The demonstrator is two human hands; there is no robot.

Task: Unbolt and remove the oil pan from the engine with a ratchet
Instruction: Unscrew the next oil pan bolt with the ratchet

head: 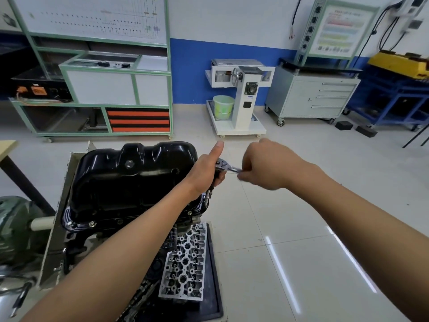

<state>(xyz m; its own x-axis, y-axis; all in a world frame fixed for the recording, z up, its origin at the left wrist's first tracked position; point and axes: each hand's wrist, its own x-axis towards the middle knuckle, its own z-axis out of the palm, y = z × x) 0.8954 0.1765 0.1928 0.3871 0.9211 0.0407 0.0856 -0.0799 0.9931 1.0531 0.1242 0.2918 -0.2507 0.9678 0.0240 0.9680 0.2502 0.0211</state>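
A black oil pan (pixel 130 180) sits on top of the upturned engine (pixel 97 233), with bolts along its flange. At the pan's right edge a ratchet (pixel 224 165) stands on an extension bar (pixel 207 195) that reaches down to the flange. My left hand (pixel 206 170) grips the extension just under the ratchet head, thumb pointing up. My right hand (pixel 267 166) grips the ratchet's handle, which points right; the hand is slightly blurred.
A cylinder head (pixel 185 261) lies in a black tray (pixel 214 287) below the engine. A green motor (pixel 16 231) stands at the left. Across the tiled floor are a green-framed training bench (pixel 99 84), a white stand (pixel 241 94) with a green bucket (pixel 222 106), and a grey drawer cabinet (pixel 311 96).
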